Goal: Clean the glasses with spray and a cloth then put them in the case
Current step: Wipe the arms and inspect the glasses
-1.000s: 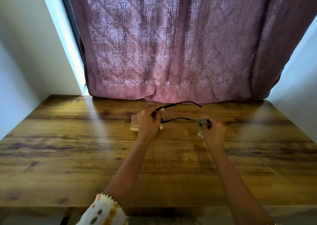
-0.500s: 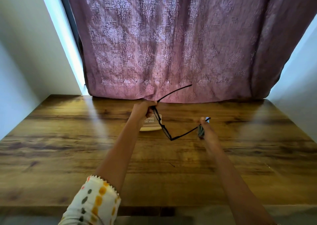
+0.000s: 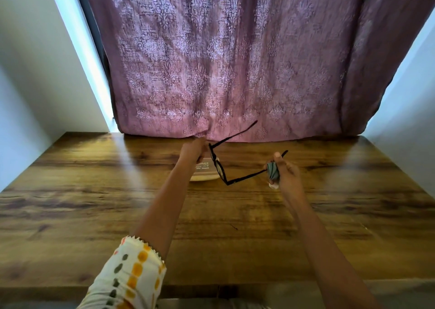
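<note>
Tipped up on edge since a second ago, the glasses (image 3: 220, 171) hang over the table (image 3: 94, 191), left hand (image 3: 193, 151) pinching the frame, right hand (image 3: 288, 175) clamping the cloth (image 3: 273, 173) round one temple. Wiping seems under way and casing remains. The case (image 3: 204, 177) lies just behind, before the curtain (image 3: 235, 73), with nothing blocking it.

Arms outstretched, left hand (image 3: 193, 150) pinching, right hand (image 3: 287, 175) gripping

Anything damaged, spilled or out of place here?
Nothing stands out. The left hand grips the glasses by the front, the right hand pinches the cloth round one temple, and the case lies on the table. No spill shows.
</note>
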